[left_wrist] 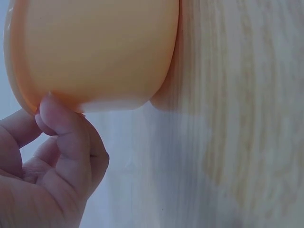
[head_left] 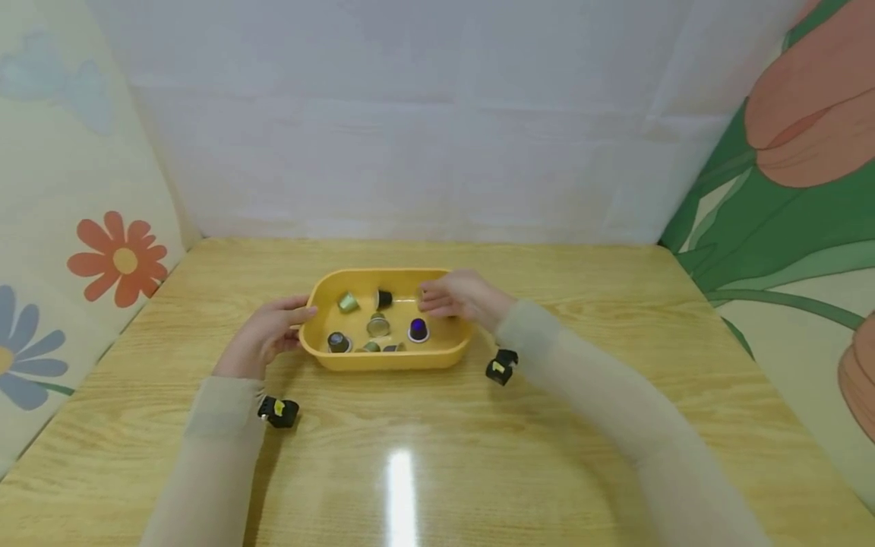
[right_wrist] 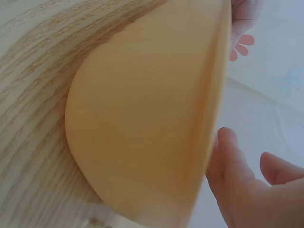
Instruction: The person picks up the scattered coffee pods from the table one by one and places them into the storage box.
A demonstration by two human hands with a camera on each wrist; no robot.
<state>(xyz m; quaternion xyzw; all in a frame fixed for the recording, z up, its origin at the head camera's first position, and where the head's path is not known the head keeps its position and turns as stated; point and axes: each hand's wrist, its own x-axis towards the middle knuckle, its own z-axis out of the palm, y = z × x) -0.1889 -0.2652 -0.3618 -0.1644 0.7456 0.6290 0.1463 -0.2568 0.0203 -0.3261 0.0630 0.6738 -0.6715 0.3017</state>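
Note:
A yellow oval basin (head_left: 383, 362) stands on the wooden table with several coffee capsules inside. Among them are a light green capsule (head_left: 349, 302), a black capsule (head_left: 384, 298), a dark purple capsule (head_left: 418, 330), a dark capsule (head_left: 338, 342) and a gold-green one (head_left: 378, 326). My left hand (head_left: 270, 327) pinches the basin's left rim, the thumb over the edge and curled fingers (left_wrist: 71, 142) against the outside. Over the right end my right hand (head_left: 459, 295) reaches in; its thumb and fingers (right_wrist: 232, 156) are apart, with some fingertips hidden behind the rim.
The wooden table (head_left: 437, 425) extends around the basin. Behind it hangs a white cloth (head_left: 437, 137), with flower-printed panels at left and right. A small black camera sits on each wrist.

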